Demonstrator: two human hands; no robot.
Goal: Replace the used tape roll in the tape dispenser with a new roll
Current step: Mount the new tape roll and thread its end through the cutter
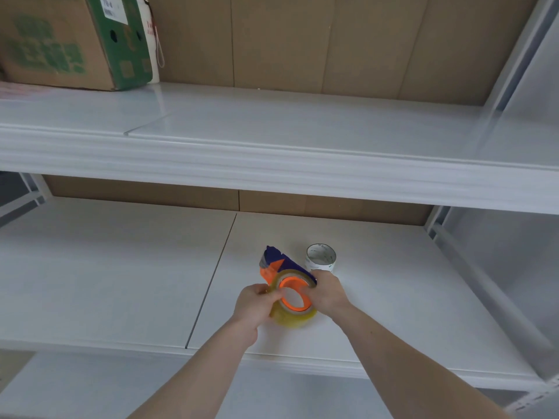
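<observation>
Tape dispenser of blue and orange plastic (273, 264) sits over the lower white shelf board (121, 276), gripped from both sides by two bare hands whose forearms reach in from the bottom of the view. On its orange hub (292, 293) sits a thick roll of clear yellowish tape (295, 317), standing on edge and tilted, its open centre facing the camera. The left hand (255, 309) has its fingers curled and pinched on the left rim of that roll, thumb on top. The right hand (326, 293) is closed around the right side, where the roll meets the dispenser body; its fingertips are hidden behind the roll, so exactly which part they press cannot be told. The dispenser's blue nose sticks up and away from the hands, toward the back of the shelf. Whether the roll rests on the board or is held just above it cannot be told.

Just beyond the right hand, near the dispenser but apart from it, a white cardboard tape core with small green print (321, 257) stands on end on the same board. A dark seam (211, 282) runs across the board to the left of the hands.

Farther back, brown cardboard panels (302, 204) line the rear of the shelving. On the upper white shelf (272, 125), at the far left, stands a brown cardboard box with green printing (69, 40), with a white bag (151, 40) tucked beside it.
</observation>
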